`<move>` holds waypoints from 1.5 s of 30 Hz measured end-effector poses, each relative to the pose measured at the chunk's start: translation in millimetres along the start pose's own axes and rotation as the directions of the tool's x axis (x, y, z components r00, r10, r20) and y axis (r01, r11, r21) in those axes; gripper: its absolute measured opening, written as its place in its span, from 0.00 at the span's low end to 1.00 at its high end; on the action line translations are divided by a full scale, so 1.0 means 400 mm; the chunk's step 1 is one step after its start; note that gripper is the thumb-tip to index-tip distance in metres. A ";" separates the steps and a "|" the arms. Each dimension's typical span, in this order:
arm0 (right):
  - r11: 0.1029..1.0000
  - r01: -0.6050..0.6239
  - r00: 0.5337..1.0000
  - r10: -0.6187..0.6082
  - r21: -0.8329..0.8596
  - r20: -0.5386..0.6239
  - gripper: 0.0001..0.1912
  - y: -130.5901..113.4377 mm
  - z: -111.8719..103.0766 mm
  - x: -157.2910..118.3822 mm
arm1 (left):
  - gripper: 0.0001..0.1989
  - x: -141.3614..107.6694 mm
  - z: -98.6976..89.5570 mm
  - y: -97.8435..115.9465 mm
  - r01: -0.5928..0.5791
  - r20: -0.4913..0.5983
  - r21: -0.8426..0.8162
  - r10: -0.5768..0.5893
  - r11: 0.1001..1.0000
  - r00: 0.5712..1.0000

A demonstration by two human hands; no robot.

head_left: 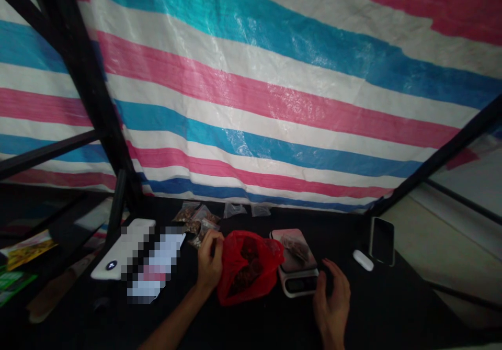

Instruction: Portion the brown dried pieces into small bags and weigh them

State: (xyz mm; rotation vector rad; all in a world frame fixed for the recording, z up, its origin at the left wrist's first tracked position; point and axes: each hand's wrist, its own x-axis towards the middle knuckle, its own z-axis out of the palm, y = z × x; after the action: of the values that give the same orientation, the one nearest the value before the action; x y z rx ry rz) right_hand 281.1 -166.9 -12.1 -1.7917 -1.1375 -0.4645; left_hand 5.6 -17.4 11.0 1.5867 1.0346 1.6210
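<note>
A red plastic bag [270, 282] stands with its mouth open on the black table, dark brown small pieces visible inside. At its left rim is my left hand [208, 261], thumb and fingers pinched together on the bag's edge. To the bag's right sits a small digital scale [288, 284], its display facing me. On the scale's plate lies a clear zip bag [296, 248] with brownish contents. My right hand [333, 297] is by the scale's front right corner, thumb and fingers apart and holding nothing.
Several filled zip bags [192, 226] lie behind my left hand, with clear plastic bags [234, 210] farther back. A white box [127, 248] is at left. A phone [382, 240] and a white case [363, 260] lie at right. Striped sheeting [251, 93] hangs behind.
</note>
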 end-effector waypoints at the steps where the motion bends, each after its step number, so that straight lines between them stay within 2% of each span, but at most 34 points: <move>1: 1.000 -0.004 1.000 0.004 -0.003 -0.002 0.23 -0.001 0.000 -0.002 | 0.15 0.001 0.000 -0.001 0.002 -0.005 0.002 -0.002 1.000 1.000; 5: 0.999 0.040 0.999 -0.040 -0.023 0.002 0.22 -0.005 -0.004 -0.001 | 0.15 0.004 -0.003 -0.011 0.008 -0.030 0.011 -0.007 1.000 1.000; 9: 0.982 0.190 0.980 -0.190 -0.001 0.056 0.16 -0.012 -0.005 0.040 | 0.13 0.009 -0.005 -0.026 0.007 -0.058 0.021 -0.006 1.000 0.998; 12: 0.970 0.242 0.945 -0.240 0.017 0.222 0.17 -0.018 0.017 0.093 | 0.12 0.012 -0.006 -0.032 0.000 -0.069 0.024 0.001 1.000 0.998; 15: 0.979 0.189 0.894 -0.142 -0.071 0.425 0.24 -0.022 0.057 0.132 | 0.11 0.012 -0.006 -0.032 -0.009 -0.068 0.023 0.011 1.000 0.998; 17: 0.982 0.161 0.874 -0.094 -0.100 0.477 0.24 -0.023 0.083 0.145 | 0.11 0.012 -0.008 -0.032 -0.011 -0.071 0.022 0.012 1.000 0.997; 20: 0.986 0.139 0.872 -0.079 -0.090 0.483 0.20 -0.028 0.105 0.151 | 0.11 0.013 -0.013 -0.034 -0.006 -0.095 0.028 0.008 1.000 0.995; 23: 0.991 0.120 0.876 -0.079 -0.057 0.476 0.18 -0.046 0.099 0.154 | 0.10 0.017 -0.016 -0.039 -0.004 -0.129 0.036 0.008 0.999 0.992; 26: 0.994 0.105 0.875 -0.103 0.023 0.472 0.19 -0.096 0.071 0.153 | 0.09 0.021 -0.016 -0.039 -0.009 -0.146 0.045 0.015 0.999 0.989; 28: 0.986 0.097 0.869 -0.151 0.136 0.471 0.18 -0.147 0.050 0.149 | 0.09 0.022 -0.014 -0.036 -0.018 -0.144 0.050 0.025 0.999 0.989; 29: 0.974 0.108 0.858 -0.191 0.197 0.477 0.17 -0.176 0.042 0.146 | 0.09 0.022 -0.012 -0.034 -0.024 -0.139 0.051 0.031 0.998 0.990; 31: 0.951 0.173 0.795 -0.289 0.258 0.533 0.16 -0.232 0.032 0.139 | 0.09 0.022 -0.011 -0.029 -0.038 -0.127 0.052 0.044 0.998 0.991; 33: 0.941 0.254 0.730 -0.339 0.225 0.594 0.18 -0.278 0.035 0.132 | 0.09 0.021 -0.011 -0.026 -0.052 -0.114 0.051 0.058 0.997 0.992; 36: 0.933 0.339 0.647 -0.324 0.121 0.690 0.23 -0.319 0.055 0.125 | 0.09 0.019 -0.012 -0.025 -0.076 -0.098 0.050 0.081 0.996 0.992; 39: 0.923 0.382 0.581 -0.288 0.058 0.762 0.31 -0.334 0.076 0.125 | 0.10 0.019 -0.014 -0.027 -0.095 -0.092 0.052 0.099 0.994 0.991; 42: 0.914 0.404 0.540 -0.270 0.036 0.797 0.33 -0.342 0.086 0.127 | 0.10 0.021 -0.013 -0.030 -0.104 -0.085 0.052 0.109 0.993 0.990; 45: 0.913 0.405 0.533 -0.274 0.043 0.800 0.33 -0.350 0.087 0.128 | 0.11 0.020 -0.009 -0.030 -0.107 -0.071 0.046 0.110 0.993 0.991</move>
State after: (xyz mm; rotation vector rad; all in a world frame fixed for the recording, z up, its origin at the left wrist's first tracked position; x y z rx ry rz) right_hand 181.8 -92.5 77.5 -1.9521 -2.1686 0.0964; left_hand 0.3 -5.0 4.9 1.6471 1.0423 1.7524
